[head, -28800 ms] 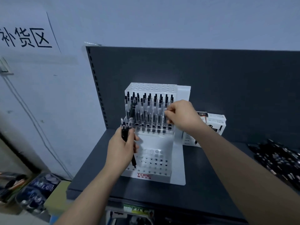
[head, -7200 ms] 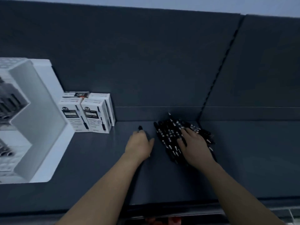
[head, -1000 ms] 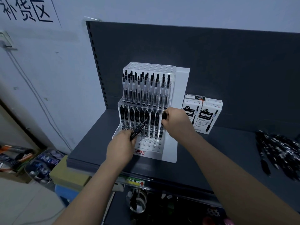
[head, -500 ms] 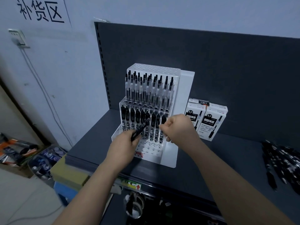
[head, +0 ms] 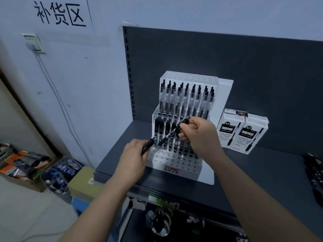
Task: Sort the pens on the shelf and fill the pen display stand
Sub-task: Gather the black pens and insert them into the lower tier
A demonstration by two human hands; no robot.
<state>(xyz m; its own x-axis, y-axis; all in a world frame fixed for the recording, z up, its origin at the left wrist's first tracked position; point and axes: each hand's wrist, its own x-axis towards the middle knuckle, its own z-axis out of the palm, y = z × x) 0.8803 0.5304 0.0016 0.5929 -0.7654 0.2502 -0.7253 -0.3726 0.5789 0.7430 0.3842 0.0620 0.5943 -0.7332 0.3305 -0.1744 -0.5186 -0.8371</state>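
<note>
A white stepped pen display stand [head: 206, 173] sits on the dark shelf [head: 253, 173]. Several clear-barrelled black pens [head: 187, 96] fill its upper tier, and several black pens [head: 161, 127] stand in the middle tier. My right hand [head: 197, 132] pinches a black pen [head: 168, 136] near its top end, tilted with the tip down-left over the stand's lowest tier. My left hand [head: 133, 158] grips another black pen [head: 147, 147] just left of the stand's front. A pile of loose black pens [head: 314, 173] lies at the shelf's right edge.
Two white pen boxes [head: 243, 133] stand right of the stand against the dark back panel. Left of the shelf is a pale wall with a socket [head: 34, 43] and cable. Bins of goods [head: 59, 173] sit on the floor at lower left.
My right hand has taken a pen from my left hand and holds it tilted over the stand's front. The view has shifted slightly, so the stand sits further right.
</note>
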